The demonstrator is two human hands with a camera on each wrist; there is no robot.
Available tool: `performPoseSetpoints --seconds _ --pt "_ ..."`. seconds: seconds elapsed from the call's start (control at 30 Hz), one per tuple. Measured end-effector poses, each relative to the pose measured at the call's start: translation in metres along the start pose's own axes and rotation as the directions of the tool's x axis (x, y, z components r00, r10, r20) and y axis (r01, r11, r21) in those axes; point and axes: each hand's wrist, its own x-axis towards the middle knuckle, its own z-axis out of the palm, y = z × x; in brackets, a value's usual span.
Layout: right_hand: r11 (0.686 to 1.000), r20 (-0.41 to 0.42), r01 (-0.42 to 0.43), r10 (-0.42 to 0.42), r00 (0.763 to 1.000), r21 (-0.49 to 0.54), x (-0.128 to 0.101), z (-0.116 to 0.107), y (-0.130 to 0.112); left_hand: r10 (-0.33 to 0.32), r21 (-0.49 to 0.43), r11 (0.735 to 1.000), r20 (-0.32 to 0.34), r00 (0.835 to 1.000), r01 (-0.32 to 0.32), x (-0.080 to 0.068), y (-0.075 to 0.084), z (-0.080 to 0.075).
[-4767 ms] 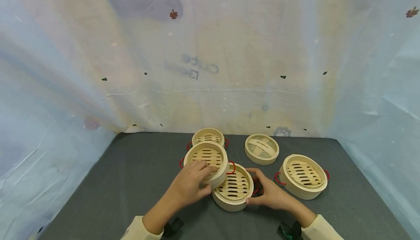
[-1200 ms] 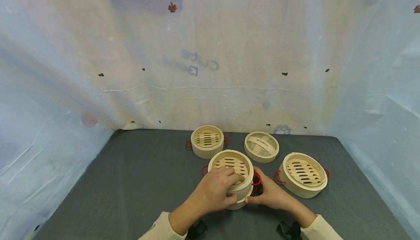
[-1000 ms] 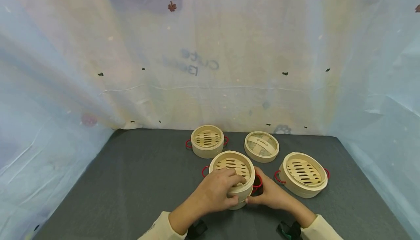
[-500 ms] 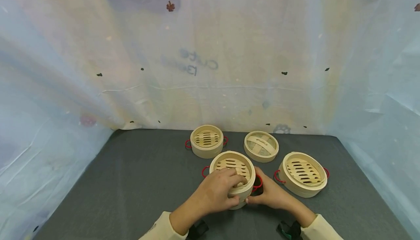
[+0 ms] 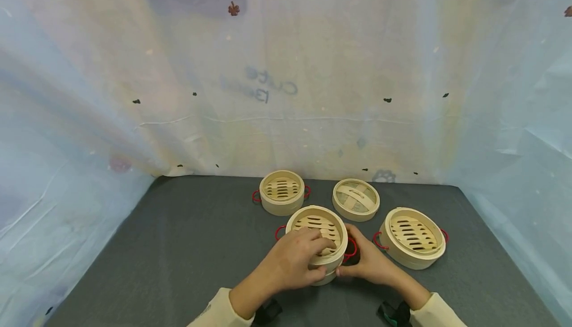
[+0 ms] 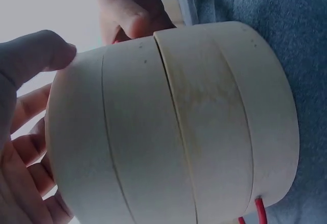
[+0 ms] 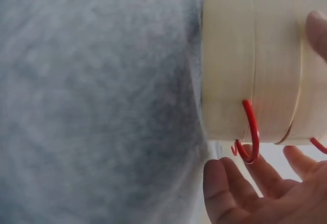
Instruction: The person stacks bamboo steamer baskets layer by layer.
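Observation:
One bamboo steamer basket [image 5: 329,262] sits on top of another, the lower steamer basket [image 5: 323,281], with the walls nearly in line. My left hand [image 5: 292,260] grips the upper basket's near rim, fingers over the slatted inside and thumb against the outer wall [image 6: 138,127]. At the right side, my right hand [image 5: 368,260] curves round the stack near the seam. Its thumb [image 7: 318,32] lies by the upper wall, and its fingers [image 7: 265,175] are behind the red handle [image 7: 253,132] of the lower basket. Firm contact there cannot be told.
A slatted steamer basket [image 5: 282,203] with red handles stands at the back. Right of it lies a round woven lid [image 5: 356,212]. Another steamer basket [image 5: 413,262] is farther right. Dark cloth covers the table [image 5: 201,227]; a pale sheet [image 5: 286,68] hangs behind.
The left hand has brought the upper basket rightward from beside the lower one onto it. Over the last second the stack hardly moves; the right hand shifts very slightly.

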Motion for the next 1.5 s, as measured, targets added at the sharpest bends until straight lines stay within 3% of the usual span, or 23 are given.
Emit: performPoseSetpoints --seconds 0.27,0.63,1.17,1.5 --pt "0.997 -0.044 0.063 -0.064 0.997 -0.035 0.004 -0.006 -0.009 -0.023 0.008 1.000 -0.044 0.999 0.024 0.001 -0.009 -0.013" --pt "0.989 -0.043 0.150 -0.150 0.988 0.000 0.011 -0.009 -0.015 -0.130 0.006 0.991 -0.056 0.990 0.130 0.000 -0.028 -0.031" --pt "0.986 -0.087 0.165 -0.164 0.983 0.004 0.012 -0.004 -0.014 -0.315 -0.050 0.949 -0.078 0.946 0.312 -0.011 -0.066 -0.037" --pt "0.984 -0.079 0.180 -0.180 0.981 0.004 0.012 -0.003 -0.010 -0.356 -0.067 0.933 -0.053 0.933 0.352 -0.013 -0.088 -0.035"
